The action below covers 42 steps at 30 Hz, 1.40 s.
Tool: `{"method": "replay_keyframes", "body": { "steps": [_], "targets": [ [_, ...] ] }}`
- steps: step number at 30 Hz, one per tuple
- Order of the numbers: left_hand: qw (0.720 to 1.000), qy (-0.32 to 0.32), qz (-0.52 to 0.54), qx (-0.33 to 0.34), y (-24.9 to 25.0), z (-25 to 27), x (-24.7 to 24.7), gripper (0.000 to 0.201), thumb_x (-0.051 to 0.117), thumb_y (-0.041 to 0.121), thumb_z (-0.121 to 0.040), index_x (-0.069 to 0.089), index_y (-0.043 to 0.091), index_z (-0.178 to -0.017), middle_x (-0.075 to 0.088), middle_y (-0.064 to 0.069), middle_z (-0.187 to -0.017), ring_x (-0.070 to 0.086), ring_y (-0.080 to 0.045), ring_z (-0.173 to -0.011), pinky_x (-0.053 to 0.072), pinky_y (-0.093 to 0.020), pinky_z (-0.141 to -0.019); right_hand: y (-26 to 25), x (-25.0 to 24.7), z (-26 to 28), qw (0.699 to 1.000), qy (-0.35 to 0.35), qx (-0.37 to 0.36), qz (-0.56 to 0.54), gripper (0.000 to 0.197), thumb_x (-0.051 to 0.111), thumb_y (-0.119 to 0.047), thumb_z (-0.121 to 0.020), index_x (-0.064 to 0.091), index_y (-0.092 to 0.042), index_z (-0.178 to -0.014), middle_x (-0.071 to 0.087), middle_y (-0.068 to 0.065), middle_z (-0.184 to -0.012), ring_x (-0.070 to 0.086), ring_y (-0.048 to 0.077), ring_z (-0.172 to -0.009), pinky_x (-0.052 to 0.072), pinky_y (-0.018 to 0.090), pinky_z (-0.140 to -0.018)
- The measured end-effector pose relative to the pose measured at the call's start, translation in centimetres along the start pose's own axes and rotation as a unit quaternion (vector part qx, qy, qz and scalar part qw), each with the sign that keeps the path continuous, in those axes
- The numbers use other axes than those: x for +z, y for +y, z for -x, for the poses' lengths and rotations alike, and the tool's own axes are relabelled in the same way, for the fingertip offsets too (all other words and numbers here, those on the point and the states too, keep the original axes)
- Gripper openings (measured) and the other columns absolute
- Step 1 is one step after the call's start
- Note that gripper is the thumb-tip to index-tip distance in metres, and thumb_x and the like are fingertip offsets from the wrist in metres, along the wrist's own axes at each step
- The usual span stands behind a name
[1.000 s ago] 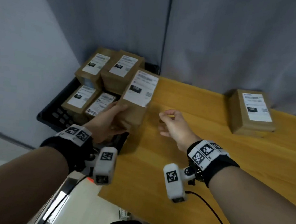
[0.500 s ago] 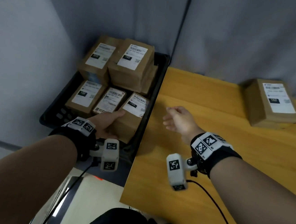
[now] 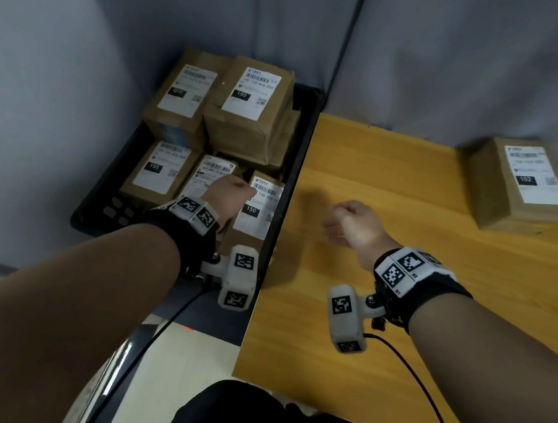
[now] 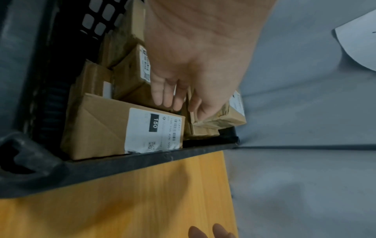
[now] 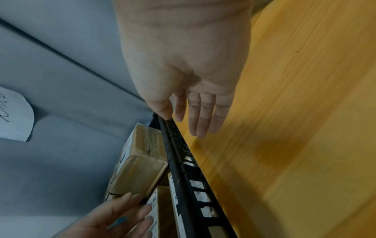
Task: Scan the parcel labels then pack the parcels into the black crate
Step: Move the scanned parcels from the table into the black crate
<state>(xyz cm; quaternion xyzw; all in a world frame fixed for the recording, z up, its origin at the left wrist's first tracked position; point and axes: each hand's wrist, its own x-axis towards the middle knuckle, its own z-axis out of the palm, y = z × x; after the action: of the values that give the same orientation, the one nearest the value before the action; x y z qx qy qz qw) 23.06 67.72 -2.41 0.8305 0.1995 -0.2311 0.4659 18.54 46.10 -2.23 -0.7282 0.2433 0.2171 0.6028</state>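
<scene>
The black crate stands left of the wooden table and holds several brown parcels with white labels. A parcel labelled 150 lies in its near right corner, against the wall beside the table. My left hand hovers just above that parcel and its neighbour; in the left wrist view its fingers are straight and hold nothing. My right hand hangs over the table near the crate's rim, its fingers loose and empty. One more parcel, labelled 102, lies on the table's far right.
Grey padded walls close off the back and left. Two parcels are stacked higher at the crate's far end. A white paper sheet hangs on the wall. The crate's right wall runs along the table's left edge. Camera cables trail from both wrists.
My left hand lowered the 150 parcel from above the table's edge into the crate's near right corner and let go of it. My right hand stayed over the table.
</scene>
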Motion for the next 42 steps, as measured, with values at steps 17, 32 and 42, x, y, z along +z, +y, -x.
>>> {"method": "replay_keyframes", "body": {
  "steps": [17, 32, 42],
  "targets": [
    [0.995, -0.072, 0.033, 0.067, 11.7, 6.6, 14.3, 0.044, 0.054, 0.024, -0.097, 0.041, 0.016, -0.138, 0.051, -0.009, -0.133, 0.059, -0.020, -0.100, 0.049, -0.031, -0.089, 1.4, -17.2, 1.5, 0.991, 0.101, -0.070, 0.055, 0.005, 0.056, -0.013, -0.095, 0.057, -0.008, -0.095, 0.065, 0.012, -0.090, 0.063, 0.024, -0.082, 0.054, 0.043, -0.089],
    [0.984, -0.129, -0.095, 0.082, 23.0, 1.6, 34.4, 0.032, 0.047, 0.043, -0.098, 0.055, 0.012, -0.101, 0.056, -0.006, -0.093, 0.058, -0.027, -0.101, 0.049, -0.043, -0.098, 5.4, -40.2, -6.7, 0.955, 0.228, -0.036, 0.186, 0.045, 0.061, -0.034, -0.089, 0.051, -0.014, -0.128, 0.052, 0.013, -0.128, 0.055, 0.026, -0.102, 0.044, 0.033, -0.089],
    [0.993, -0.118, 0.010, -0.028, 20.1, 0.9, 40.0, 0.070, 0.051, 0.065, -0.086, 0.045, 0.018, -0.137, 0.052, -0.007, -0.131, 0.050, -0.029, -0.121, 0.041, -0.045, -0.106, 7.6, -37.9, -8.9, 0.996, 0.092, -0.002, -0.002, 0.058, 0.059, -0.044, -0.092, 0.037, -0.022, -0.141, 0.052, 0.004, -0.135, 0.055, 0.026, -0.116, 0.049, 0.037, -0.091]
  ]
}}
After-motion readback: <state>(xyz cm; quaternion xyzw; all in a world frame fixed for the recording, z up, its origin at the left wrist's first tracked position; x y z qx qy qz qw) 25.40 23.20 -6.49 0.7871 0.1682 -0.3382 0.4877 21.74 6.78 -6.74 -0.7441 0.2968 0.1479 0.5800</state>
